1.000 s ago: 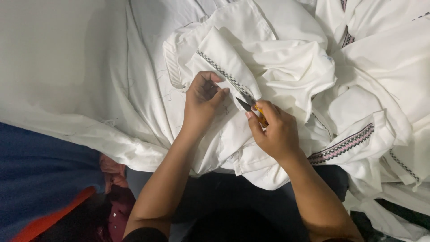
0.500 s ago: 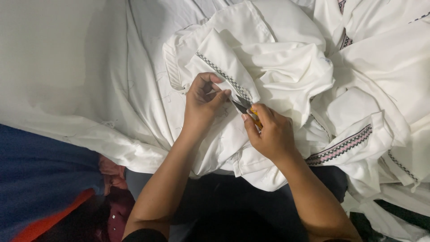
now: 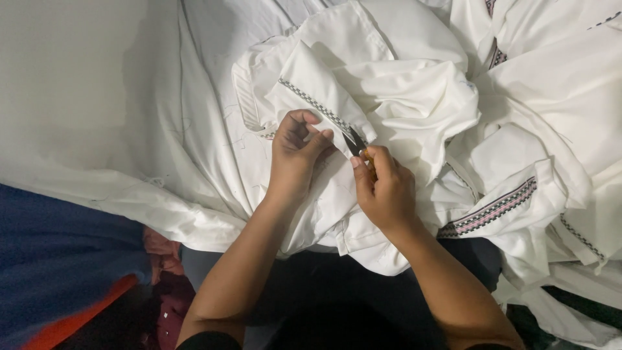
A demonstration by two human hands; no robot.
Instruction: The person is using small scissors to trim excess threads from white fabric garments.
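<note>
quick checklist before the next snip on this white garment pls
1. Left hand pinches the white garment beside the patterned trim: ok.
2. Right hand grips the small cutter: ok.
3. Blade tips at the trim edge, apart from the left fingers: cannot tell, they sit very close.
4. Thread being cut visible: cannot tell, too small.
5. Fabric flat under the blades: not ok, it is bunched and folded.
6. Second trimmed piece clear of the cutter: ok.

Dim, flat indoor light from above; white cloth (image 3: pixel 414 84) slightly overexposed, soft shadows in folds, bottom corners dark, mild softness throughout, no glare.
</note>
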